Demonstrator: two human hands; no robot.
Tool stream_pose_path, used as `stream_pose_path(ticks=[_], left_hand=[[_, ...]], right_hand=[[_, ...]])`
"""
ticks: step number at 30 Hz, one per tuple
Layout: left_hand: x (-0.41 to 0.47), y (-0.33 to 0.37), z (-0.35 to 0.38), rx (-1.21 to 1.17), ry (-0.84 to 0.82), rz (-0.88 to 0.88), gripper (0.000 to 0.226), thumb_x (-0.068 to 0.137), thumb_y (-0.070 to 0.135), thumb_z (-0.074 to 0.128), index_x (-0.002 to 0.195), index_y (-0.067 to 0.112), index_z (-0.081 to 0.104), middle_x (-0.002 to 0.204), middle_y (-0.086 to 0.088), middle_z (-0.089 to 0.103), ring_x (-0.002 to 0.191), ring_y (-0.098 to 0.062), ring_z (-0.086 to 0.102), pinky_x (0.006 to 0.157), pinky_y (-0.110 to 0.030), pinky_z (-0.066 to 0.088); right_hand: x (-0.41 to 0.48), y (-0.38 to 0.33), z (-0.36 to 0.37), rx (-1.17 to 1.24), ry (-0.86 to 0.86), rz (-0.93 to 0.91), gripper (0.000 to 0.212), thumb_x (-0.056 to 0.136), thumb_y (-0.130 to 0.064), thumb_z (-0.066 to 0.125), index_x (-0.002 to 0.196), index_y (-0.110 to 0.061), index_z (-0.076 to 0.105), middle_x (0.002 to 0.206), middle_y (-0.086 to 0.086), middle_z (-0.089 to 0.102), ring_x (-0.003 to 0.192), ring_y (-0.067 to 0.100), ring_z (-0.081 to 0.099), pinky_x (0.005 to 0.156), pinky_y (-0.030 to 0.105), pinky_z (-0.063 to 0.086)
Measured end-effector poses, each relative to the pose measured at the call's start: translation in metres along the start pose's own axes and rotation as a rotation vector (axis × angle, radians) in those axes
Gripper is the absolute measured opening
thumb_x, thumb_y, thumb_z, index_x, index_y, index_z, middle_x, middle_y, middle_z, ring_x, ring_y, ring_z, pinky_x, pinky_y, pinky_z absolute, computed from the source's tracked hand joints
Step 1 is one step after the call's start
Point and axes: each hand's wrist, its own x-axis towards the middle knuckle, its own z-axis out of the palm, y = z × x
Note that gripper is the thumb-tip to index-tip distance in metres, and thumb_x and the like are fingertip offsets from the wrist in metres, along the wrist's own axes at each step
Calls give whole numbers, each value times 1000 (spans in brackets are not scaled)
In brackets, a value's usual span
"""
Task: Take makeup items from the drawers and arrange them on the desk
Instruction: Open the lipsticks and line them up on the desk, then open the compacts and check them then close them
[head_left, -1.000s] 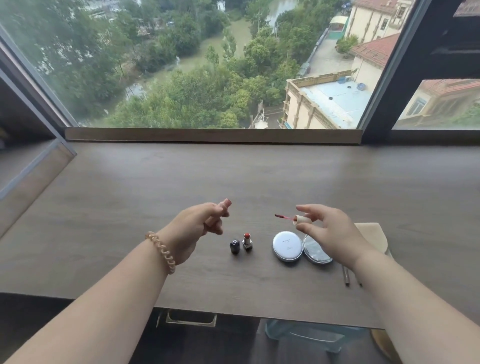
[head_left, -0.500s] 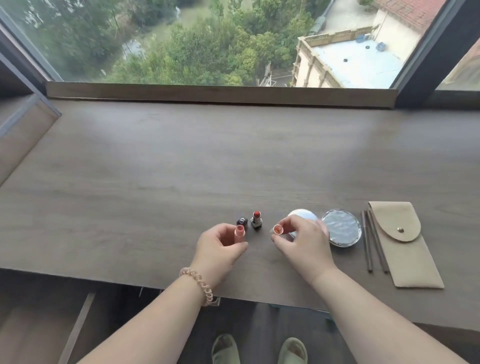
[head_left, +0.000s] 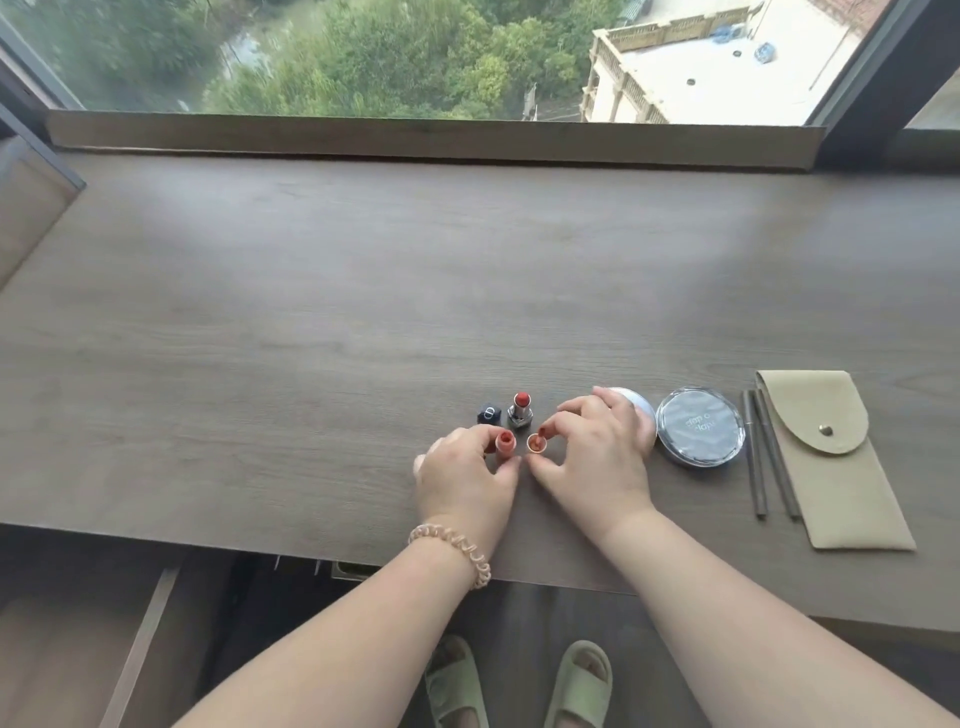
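Note:
My left hand (head_left: 465, 480) grips a small pink lip-gloss tube (head_left: 505, 446) that stands upright on the wooden desk (head_left: 363, 312). Right beside it, my right hand (head_left: 597, 457) pinches the tube's wand cap (head_left: 536, 443), also upright on the desk. Just behind them stand an open red lipstick (head_left: 520, 410) and its dark cap (head_left: 489, 414). A white compact (head_left: 636, 405) is partly hidden under my right hand. Next to it lies a round clear-lidded compact (head_left: 700, 425).
Two thin grey pencils (head_left: 769, 457) lie beside a beige snap pouch (head_left: 836, 462) at the right. A window ledge (head_left: 431, 140) runs along the desk's far side. Below the front edge are an open drawer (head_left: 353, 569) and my feet in green slippers (head_left: 519, 680).
Both hands have come down from mid-air to the desk near the front edge. The tube and its wand cap now stand on the surface side by side. The view has tilted downward.

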Motion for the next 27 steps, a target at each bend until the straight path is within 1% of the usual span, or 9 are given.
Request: stream_pose_path(ticks=[2, 9, 12, 15, 18, 21, 24, 25, 27], left_hand=[[0, -2, 3, 66, 18, 0, 11, 76, 39, 68, 83, 31, 64, 88, 8, 67, 93, -15, 59, 80, -28, 28], [-1, -5, 9, 206, 29, -31, 19, 79, 46, 61, 89, 31, 66, 93, 8, 69, 101, -17, 54, 82, -33, 28], [-2, -3, 8, 228, 27, -61, 22, 78, 48, 59, 89, 30, 65, 93, 7, 68, 101, -19, 54, 84, -35, 30], [-5, 0, 6, 231, 11, -111, 27, 75, 54, 59, 88, 30, 63, 94, 8, 65, 103, -19, 53, 85, -37, 32], [-11, 1, -1, 226, -2, -142, 39, 68, 57, 63, 100, 34, 62, 100, 12, 63, 107, -16, 51, 86, -36, 31], [-15, 2, -14, 152, 4, -170, 50, 66, 54, 66, 112, 35, 59, 112, 11, 60, 116, -16, 45, 93, -36, 30], [-13, 12, -31, -37, 72, -188, 56, 67, 53, 64, 119, 34, 55, 123, 10, 54, 122, -16, 39, 100, -39, 26], [-10, 18, -35, -95, 91, -184, 58, 66, 53, 61, 120, 34, 53, 124, 10, 53, 123, -15, 38, 100, -38, 25], [-4, 35, -40, -167, 108, -145, 60, 64, 51, 54, 122, 33, 52, 123, 12, 51, 123, -14, 36, 99, -34, 23]], right_hand=[[-1, 0, 2, 2, 3, 12, 14, 63, -36, 78, 71, -28, 70, 99, -5, 65, 126, 27, 42, 103, 34, 9], [-2, 0, 7, -27, 5, 29, 17, 64, -37, 76, 74, -25, 70, 103, -4, 65, 128, 27, 39, 103, 35, 9], [0, 0, 6, -33, -12, 24, 19, 66, -38, 74, 80, -26, 70, 107, -5, 63, 131, 24, 36, 104, 34, 7], [0, 1, -3, -47, -60, 23, 37, 63, -44, 75, 96, -29, 68, 113, -8, 59, 133, 22, 31, 108, 38, 6], [-4, 9, -22, -38, -84, -22, 59, 55, -52, 80, 108, -31, 64, 118, -9, 55, 132, 20, 30, 109, 40, 8], [-9, 33, -44, 53, -34, -22, 62, 54, -50, 83, 109, -31, 63, 120, -8, 57, 130, 21, 35, 106, 45, 18], [-4, 60, -64, 59, 27, 45, 63, 60, -47, 81, 116, -29, 59, 128, -6, 55, 132, 21, 34, 104, 41, 20], [-1, 66, -68, 38, 0, 57, 66, 62, -46, 80, 121, -30, 56, 134, -6, 51, 134, 19, 30, 105, 39, 18], [5, 71, -71, -10, -119, 38, 75, 66, -45, 78, 132, -32, 47, 146, -4, 39, 140, 17, 20, 109, 36, 12]])
